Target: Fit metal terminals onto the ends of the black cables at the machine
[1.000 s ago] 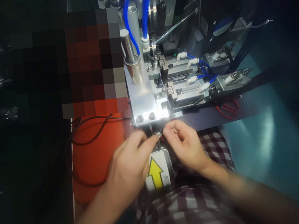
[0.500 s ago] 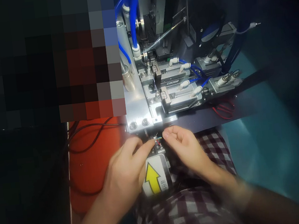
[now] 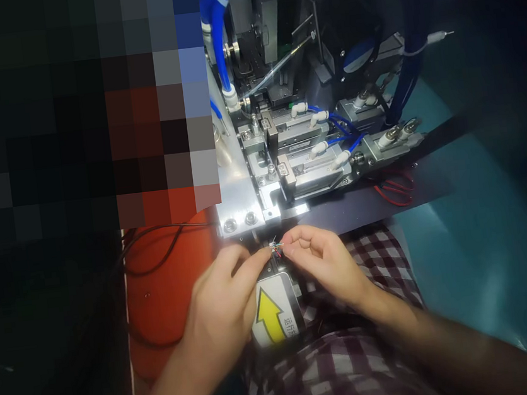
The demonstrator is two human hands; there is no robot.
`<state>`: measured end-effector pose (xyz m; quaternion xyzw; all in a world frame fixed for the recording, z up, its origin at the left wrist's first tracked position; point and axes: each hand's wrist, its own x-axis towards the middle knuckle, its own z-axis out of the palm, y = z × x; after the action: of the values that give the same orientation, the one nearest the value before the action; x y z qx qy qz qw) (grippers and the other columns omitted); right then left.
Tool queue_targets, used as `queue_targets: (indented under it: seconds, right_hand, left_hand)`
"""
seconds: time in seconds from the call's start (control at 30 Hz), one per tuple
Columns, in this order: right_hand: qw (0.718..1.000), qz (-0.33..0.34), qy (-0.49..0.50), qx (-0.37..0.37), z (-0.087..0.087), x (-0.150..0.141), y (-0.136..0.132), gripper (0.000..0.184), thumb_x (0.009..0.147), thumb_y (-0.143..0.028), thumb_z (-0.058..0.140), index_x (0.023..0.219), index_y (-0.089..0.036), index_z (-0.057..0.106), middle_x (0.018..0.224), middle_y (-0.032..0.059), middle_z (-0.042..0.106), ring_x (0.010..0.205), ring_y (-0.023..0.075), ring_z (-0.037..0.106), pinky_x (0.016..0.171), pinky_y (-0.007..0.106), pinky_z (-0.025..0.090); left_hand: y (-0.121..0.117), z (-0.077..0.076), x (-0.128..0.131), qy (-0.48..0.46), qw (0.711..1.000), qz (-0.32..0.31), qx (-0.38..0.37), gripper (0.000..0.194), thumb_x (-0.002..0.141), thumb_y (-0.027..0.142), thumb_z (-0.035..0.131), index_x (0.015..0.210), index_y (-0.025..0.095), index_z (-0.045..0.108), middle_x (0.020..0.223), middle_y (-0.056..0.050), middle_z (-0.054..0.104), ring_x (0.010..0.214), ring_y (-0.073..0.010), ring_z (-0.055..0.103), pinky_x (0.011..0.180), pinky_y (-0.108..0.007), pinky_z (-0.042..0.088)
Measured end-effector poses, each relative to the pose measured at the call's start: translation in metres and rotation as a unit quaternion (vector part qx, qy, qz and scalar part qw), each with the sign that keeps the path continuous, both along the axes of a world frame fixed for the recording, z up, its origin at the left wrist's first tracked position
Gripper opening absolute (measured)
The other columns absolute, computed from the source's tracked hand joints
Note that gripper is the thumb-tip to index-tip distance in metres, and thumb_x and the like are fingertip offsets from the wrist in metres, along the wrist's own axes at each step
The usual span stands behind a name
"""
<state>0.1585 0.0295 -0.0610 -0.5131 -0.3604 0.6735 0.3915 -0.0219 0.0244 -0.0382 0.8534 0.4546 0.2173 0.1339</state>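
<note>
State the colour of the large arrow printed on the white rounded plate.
Yellow, dark-outlined; the arrow shows best in the head view.

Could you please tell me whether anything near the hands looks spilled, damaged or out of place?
Nothing looks spilled or clearly damaged. The short coloured wires at the left hand splay in different directions, and the black cable loops loosely over the orange surface; perhaps untidy.

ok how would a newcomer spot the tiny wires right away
Start at the big silver machine, then drop to just above the yellow-arrow sign, where the left hand and right hand nearly meet. Between them are the tiny wires. Unlike the thick blue hoses above, they're very fine and mixed in colour, including red.
</note>
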Motion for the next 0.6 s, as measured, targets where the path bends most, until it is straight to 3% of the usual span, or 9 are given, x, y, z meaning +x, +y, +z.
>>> queue_targets:
  seconds: [0.27,0.6]
  right_hand:
    - [0.998,-0.013,0.036,-0.043,-0.0018,-0.0037,0.0007,0.016,0.079,-0.029,0.067,0.074,-0.017,0.058,0.051,-0.0078,0.043,0.044,0.0062,0.035,0.04,0.02,0.028]
    - [1.0,0.014,0.002,-0.024,-0.0006,-0.0021,-0.0003,0.016,0.082,-0.029,0.063,0.076,-0.017,0.054,0.049,-0.0092,0.041,0.042,0.005,0.031,0.038,0.018,0.025]
  left_hand:
    - [-0.0016,0.0,-0.0003,-0.002,1.0,0.005,-0.007,0.029,0.088,0.006,0.048,0.111,0.013,0.065,0.082,-0.004,0.054,0.069,-0.0125,0.055,0.058,-0.022,0.048]
    - [0.0002,0.0012,0.001,-0.004,1.0,0.003,0.0,0.031,0.086,0.004,0.046,0.109,0.012,0.065,0.081,-0.005,0.055,0.067,-0.0126,0.055,0.056,-0.022,0.049]
